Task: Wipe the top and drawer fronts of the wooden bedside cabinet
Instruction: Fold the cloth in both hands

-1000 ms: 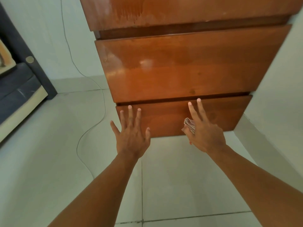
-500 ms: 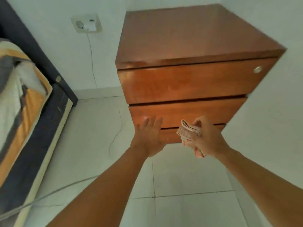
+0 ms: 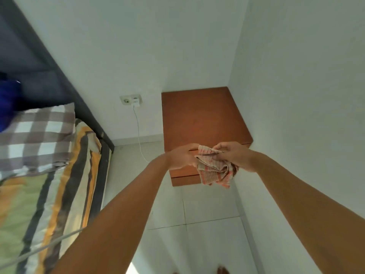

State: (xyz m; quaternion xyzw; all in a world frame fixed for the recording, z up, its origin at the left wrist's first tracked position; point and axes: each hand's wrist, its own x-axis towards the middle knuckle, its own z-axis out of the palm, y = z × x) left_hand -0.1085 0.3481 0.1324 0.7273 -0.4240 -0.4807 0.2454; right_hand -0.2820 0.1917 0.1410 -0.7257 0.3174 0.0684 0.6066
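The wooden bedside cabinet (image 3: pixel 201 119) stands in the room corner, seen from above with its bare brown top facing me; only slivers of its drawer fronts show below my hands. A checked orange-and-cream cloth (image 3: pixel 214 169) hangs in the air in front of the cabinet's front edge. My left hand (image 3: pixel 182 157) pinches the cloth's left edge and my right hand (image 3: pixel 235 155) grips its right side, so both hold it between them. Neither hand touches the cabinet.
A bed with a striped cover (image 3: pixel 51 184) and a checked pillow (image 3: pixel 37 135) runs along the left. A wall socket (image 3: pixel 131 99) with a white cable (image 3: pixel 138 131) sits left of the cabinet. White walls enclose the corner; the floor (image 3: pixel 207 234) is pale tile.
I have risen and pulled back from the lower drawers, so the cabinet top is now in view. My left hand left the drawer front and took hold of the cloth, which now hangs unfolded.
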